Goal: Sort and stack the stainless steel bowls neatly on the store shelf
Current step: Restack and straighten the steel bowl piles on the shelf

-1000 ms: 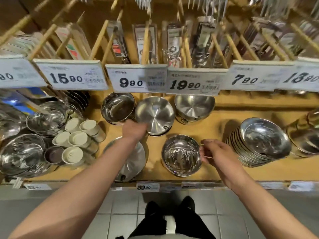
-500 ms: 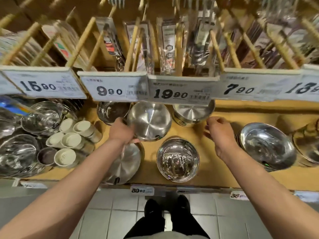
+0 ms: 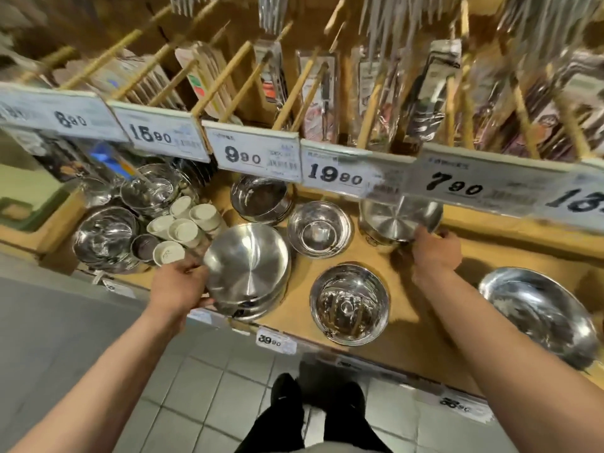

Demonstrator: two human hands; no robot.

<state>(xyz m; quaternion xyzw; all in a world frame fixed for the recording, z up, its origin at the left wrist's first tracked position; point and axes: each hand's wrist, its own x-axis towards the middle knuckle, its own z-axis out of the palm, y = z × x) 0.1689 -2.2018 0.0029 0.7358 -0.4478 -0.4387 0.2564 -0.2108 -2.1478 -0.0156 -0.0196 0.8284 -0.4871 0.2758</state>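
the left hand (image 3: 178, 286) grips the near-left rim of an upturned steel bowl (image 3: 246, 261), fingers curled under its edge and thumb along the side; the bowl sits tilted on top of a flat steel lid or pan (image 3: 261, 307) at the front edge of the shelf (image 3: 415, 335). the right hand (image 3: 436, 251) is at the back of the shelf, its fingers curled onto the rim of another upturned bowl (image 3: 397, 220) that lies partly under the 19.90 price tag (image 3: 336, 173). between the two hands stand two open bowls: a smaller one (image 3: 318, 228) toward the back and a larger one (image 3: 349, 304) near the front edge. a straight-sided steel tin (image 3: 260, 199) stands at the back under the 9.90 tag (image 3: 251, 155). a wide bowl (image 3: 536, 313) lies toward the right end of the shelf. white cups (image 3: 186, 228) cluster toward the left, beside more steel bowls (image 3: 104, 238).
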